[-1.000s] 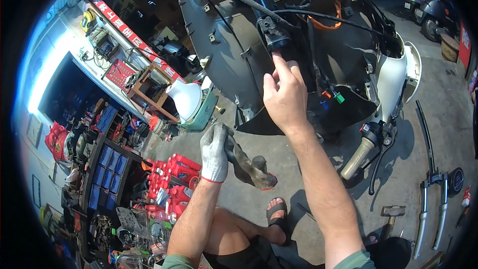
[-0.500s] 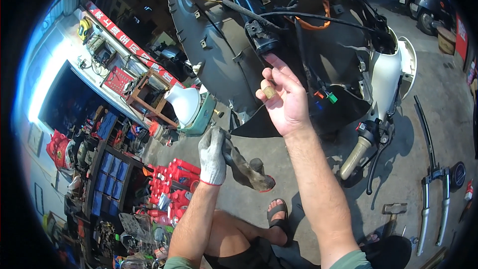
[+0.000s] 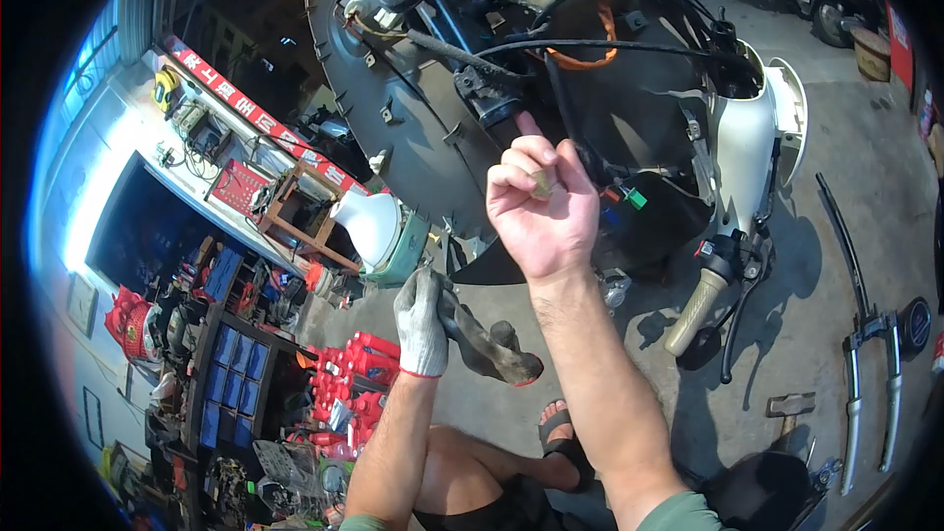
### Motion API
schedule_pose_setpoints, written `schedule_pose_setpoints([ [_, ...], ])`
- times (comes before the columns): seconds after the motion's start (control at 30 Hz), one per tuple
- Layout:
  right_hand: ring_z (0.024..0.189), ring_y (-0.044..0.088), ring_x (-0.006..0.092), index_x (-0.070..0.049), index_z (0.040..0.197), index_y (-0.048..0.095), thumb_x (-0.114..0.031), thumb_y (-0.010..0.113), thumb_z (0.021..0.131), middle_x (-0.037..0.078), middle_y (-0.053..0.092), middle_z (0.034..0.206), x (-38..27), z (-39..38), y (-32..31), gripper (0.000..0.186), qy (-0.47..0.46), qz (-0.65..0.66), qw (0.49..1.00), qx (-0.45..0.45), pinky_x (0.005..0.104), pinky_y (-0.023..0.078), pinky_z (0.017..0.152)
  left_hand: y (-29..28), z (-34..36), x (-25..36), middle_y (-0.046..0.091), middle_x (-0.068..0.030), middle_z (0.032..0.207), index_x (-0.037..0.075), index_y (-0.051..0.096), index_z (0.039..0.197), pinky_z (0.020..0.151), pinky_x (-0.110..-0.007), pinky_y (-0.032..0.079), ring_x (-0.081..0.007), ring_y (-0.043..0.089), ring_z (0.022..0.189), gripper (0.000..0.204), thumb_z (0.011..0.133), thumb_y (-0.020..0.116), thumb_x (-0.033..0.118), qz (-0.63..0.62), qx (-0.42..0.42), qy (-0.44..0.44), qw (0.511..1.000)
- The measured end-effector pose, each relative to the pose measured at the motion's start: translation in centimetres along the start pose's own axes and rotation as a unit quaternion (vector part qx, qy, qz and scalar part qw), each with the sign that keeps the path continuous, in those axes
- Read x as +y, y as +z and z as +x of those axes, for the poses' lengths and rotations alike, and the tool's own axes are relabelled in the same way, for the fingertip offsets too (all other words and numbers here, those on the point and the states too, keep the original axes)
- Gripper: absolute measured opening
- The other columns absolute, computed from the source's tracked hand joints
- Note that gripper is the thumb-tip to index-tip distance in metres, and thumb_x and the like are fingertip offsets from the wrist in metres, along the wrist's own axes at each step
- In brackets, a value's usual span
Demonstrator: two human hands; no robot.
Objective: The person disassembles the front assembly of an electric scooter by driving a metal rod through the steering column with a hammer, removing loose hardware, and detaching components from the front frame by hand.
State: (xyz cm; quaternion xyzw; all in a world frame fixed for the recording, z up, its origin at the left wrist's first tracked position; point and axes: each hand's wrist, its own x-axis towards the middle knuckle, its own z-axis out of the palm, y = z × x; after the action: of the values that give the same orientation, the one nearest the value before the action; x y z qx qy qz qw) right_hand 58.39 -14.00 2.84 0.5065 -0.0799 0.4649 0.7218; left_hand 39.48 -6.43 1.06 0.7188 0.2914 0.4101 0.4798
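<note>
My left hand (image 3: 423, 329), in a grey-white knit work glove, grips a second, dirt-darkened work glove (image 3: 487, 352) that dangles to its right. Bare, my right hand (image 3: 551, 206) is raised palm toward me at the scooter's front end. Its index finger points up to the lower end of the dark steering tube (image 3: 492, 103), the fingertip partly hidden there. The other fingers curl loosely, thumb apart. A tan patch or wrap shows at one curled fingertip; I cannot tell which. Behind the hand stands the dark inside of the scooter's front body panel (image 3: 423, 138).
Black cables and an orange wire (image 3: 590, 61) cross above my right hand. A handlebar grip (image 3: 696, 313) juts out at right. On the floor lie a front fork (image 3: 875, 364) and a hammer (image 3: 790, 405). Red bottles (image 3: 344, 383) crowd the left, beside a green bin (image 3: 398, 256).
My right hand has turned and moved slightly left and down, its fingers curling more while the index finger stays up at the tube. My left hand still holds the glove; the view has shifted slightly.
</note>
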Motion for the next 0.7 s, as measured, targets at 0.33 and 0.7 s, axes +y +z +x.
schedule_pose_setpoints([
  [0.33,0.056,0.040,0.0124,0.000,0.101,0.054,-0.026,0.042,0.105,0.003,0.045,0.068,1.8,0.2,0.8,0.029,-0.033,0.084,0.996,0.027,0.0283,0.042,0.061,0.1,0.0,-0.6,0.054,0.0034,0.069,0.006,0.061,0.089,0.053,-0.020,0.035,-0.0049,0.046,0.057,0.028,0.102,0.053,0.031,-0.011,0.003,-0.002,1.000],
  [0.7,0.058,0.037,0.0101,-0.007,0.128,0.051,-0.027,0.046,0.104,0.001,0.044,0.069,1.6,-0.3,-0.1,0.032,-0.034,-0.169,0.983,0.066,0.0263,0.036,0.059,-0.9,-0.1,-0.7,0.053,0.0035,0.068,0.007,0.061,0.089,0.052,-0.020,0.035,-0.0051,0.046,0.057,0.027,0.102,0.053,0.030,-0.031,0.010,0.001,0.999],
])
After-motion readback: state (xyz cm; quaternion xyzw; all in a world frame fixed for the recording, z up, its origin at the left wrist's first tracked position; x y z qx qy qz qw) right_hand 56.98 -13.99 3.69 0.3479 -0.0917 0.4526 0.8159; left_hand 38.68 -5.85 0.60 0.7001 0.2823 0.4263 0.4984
